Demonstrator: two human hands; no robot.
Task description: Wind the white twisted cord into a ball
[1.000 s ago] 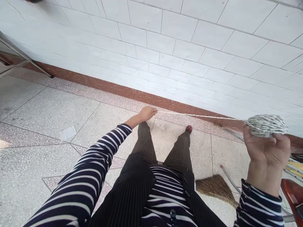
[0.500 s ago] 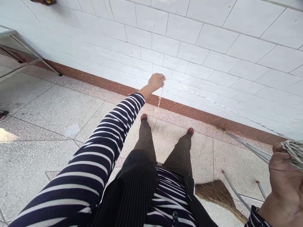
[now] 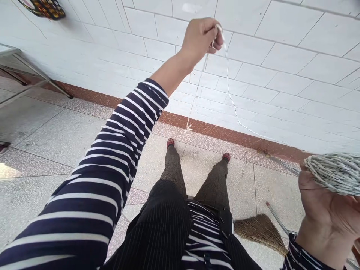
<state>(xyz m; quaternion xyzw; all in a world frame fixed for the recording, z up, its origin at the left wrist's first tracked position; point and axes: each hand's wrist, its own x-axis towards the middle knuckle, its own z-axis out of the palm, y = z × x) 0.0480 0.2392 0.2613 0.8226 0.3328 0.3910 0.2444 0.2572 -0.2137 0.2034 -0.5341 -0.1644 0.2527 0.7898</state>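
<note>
High in the middle of the head view, my left hand [image 3: 201, 39] pinches a pale twisted cord [image 3: 230, 88] between thumb and fingers. A loose tail of it hangs below the hand and ends in a frayed knot [image 3: 188, 128]. The other stretch sags in a curve toward the right side. There my right hand [image 3: 327, 208], palm up, holds a thick bundle of wound cord [image 3: 336, 172] in its fingers. Part of the bundle and some of the right fingers run out of view or are hidden.
Ahead rises a white tiled wall [image 3: 168, 26] with a reddish-brown skirting. A straw broom [image 3: 261, 230] lies low on the right beside metal legs [image 3: 277, 217]. At left stands a metal-framed table [image 3: 42, 67]. A patterned dark item [image 3: 47, 8] is at the upper left.
My left hand has risen and come closer with the cord, which has gone from stretched to slack. My right hand and the bundle have moved left and further into view.
</note>
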